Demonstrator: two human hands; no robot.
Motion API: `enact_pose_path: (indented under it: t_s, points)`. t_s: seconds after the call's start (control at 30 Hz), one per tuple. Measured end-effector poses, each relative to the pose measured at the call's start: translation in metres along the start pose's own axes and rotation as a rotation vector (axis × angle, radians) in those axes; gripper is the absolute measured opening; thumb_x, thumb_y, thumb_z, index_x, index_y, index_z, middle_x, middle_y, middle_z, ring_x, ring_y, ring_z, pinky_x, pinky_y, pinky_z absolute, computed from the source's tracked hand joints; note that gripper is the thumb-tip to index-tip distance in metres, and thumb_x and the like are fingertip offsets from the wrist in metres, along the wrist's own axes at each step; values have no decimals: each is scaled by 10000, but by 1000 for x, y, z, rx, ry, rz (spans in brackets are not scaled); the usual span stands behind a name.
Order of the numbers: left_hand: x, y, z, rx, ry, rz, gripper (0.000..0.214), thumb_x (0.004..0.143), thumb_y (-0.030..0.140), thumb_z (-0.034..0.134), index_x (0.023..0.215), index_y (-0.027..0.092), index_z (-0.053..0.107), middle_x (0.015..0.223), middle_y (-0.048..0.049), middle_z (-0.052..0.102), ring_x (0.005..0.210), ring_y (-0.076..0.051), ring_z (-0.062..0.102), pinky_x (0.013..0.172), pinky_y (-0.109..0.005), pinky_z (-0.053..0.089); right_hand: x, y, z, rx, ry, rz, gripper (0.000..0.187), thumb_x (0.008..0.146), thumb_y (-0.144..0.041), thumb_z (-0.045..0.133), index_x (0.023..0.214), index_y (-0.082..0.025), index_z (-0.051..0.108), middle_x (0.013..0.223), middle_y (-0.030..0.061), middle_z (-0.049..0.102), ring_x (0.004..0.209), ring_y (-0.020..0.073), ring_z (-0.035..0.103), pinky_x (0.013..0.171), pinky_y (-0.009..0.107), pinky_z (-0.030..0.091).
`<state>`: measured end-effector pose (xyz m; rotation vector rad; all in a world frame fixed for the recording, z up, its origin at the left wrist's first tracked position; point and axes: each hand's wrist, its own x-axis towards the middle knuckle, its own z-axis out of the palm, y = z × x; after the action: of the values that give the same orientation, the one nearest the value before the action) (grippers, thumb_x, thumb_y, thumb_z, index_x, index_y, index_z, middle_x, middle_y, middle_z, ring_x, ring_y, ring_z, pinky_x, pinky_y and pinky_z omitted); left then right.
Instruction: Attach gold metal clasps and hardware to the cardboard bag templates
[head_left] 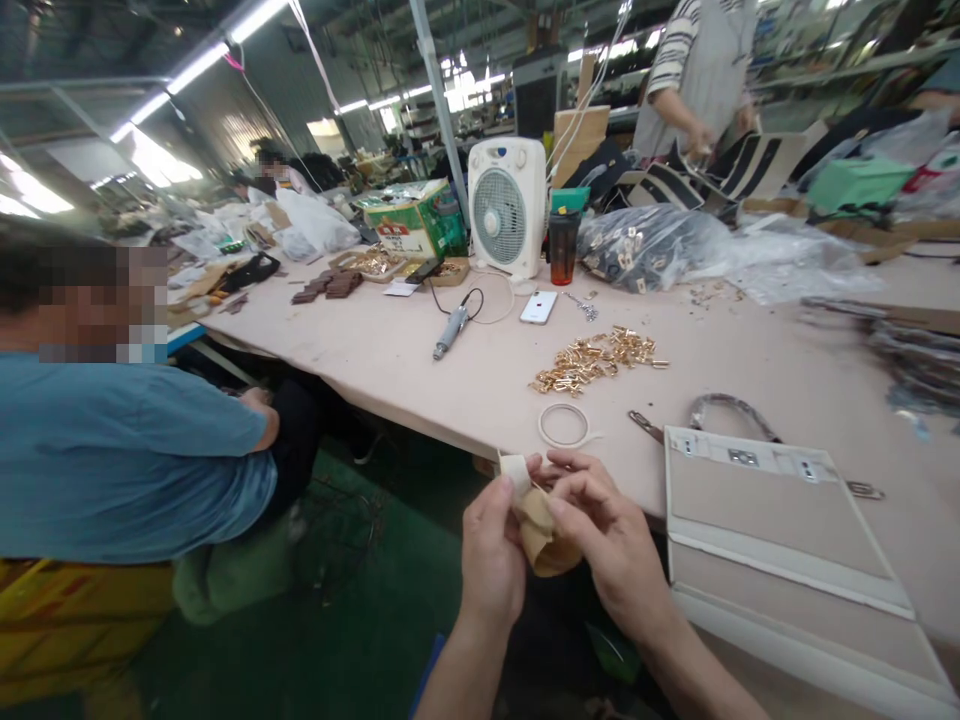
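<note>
Just past the table's near edge, a curled tan strip with a cream-white end is held between my two hands. My left hand pinches it near the pale end, thumb on top. The fingers of my right hand are bent around its other side; part of the strip is hidden by them. On the table above my hands lies a thin roll of white tape. To the right rests a flat white-and-beige handbag with a wrapped handle.
Gold metal fittings lie in a pile beyond the tape. Behind are a phone, a grey pen-shaped tool, a white fan and a cup. A person in blue sits left; another person stands across the table.
</note>
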<state>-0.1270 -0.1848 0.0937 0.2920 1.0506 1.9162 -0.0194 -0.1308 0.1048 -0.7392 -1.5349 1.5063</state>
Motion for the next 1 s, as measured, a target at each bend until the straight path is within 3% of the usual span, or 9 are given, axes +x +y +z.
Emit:
enact_pose_path:
  t_s: [0.13,0.23,0.33,0.47,0.57,0.67,0.73,0.87,1.0]
  points:
    - [4,0,-7,-41,82,-25,417,856,456,774,1110,126,787,1083,-145,796,1031,-293,752,967,-412,581,1,16,-4,302,36,193,242,929,-411,683,821,-200,637,1231,94,669,1115,253,666,920,355,555]
    - [5,1,-16,33,78,-21,473,864,499,768,1152,123,768,987,-129,797,914,-260,758,903,-379,586,2,29,-10,334,13,295,289,935,-476,664,875,-195,627,1009,81,700,878,212,682,766,319,572]
    - [4,5,-26,205,70,23,489,902,547,718,1160,134,764,963,-107,784,867,-224,732,843,-316,565,5,41,-19,48,-32,290,363,916,-514,687,1072,-188,657,1000,84,697,868,221,688,763,339,583]
    - [0,15,-34,598,12,105,457,994,563,573,1031,157,780,978,-82,757,895,-207,681,808,-274,514,11,37,-27,-421,171,9,591,898,-437,720,1420,-221,547,1332,134,600,1119,262,654,1005,445,539]
    - [-5,22,-31,800,-64,127,431,1042,520,493,988,179,753,950,-57,733,877,-193,653,812,-271,491,18,13,-23,-440,67,-121,392,970,-393,639,1341,-267,617,1300,92,625,1159,243,633,1038,410,517]
    - [-8,25,-25,843,-143,120,386,1058,480,471,1020,190,724,910,-42,707,851,-187,641,793,-269,484,27,-9,-13,-344,-154,-134,221,1010,-375,594,1169,-271,708,1214,63,677,1146,219,642,1000,347,524]
    - [-10,25,-21,873,-181,129,378,1064,459,466,1006,188,723,861,-31,678,814,-175,618,758,-257,471,33,-15,-7,-302,-217,-108,201,1006,-362,610,1139,-259,721,1184,61,691,1109,206,656,973,328,530]
    - [-13,26,-16,919,-209,171,385,1069,427,460,984,186,749,826,-24,667,777,-161,599,728,-245,458,40,-9,-2,-259,-232,-108,99,969,-296,670,996,-242,748,1117,54,708,1052,198,674,953,321,533]
    - [-13,25,-17,918,-203,174,379,1072,413,451,1135,200,759,894,-34,724,798,-167,646,755,-248,481,34,1,-3,-316,-184,-211,104,980,-235,651,951,-247,751,1134,63,682,1086,197,664,950,315,536]
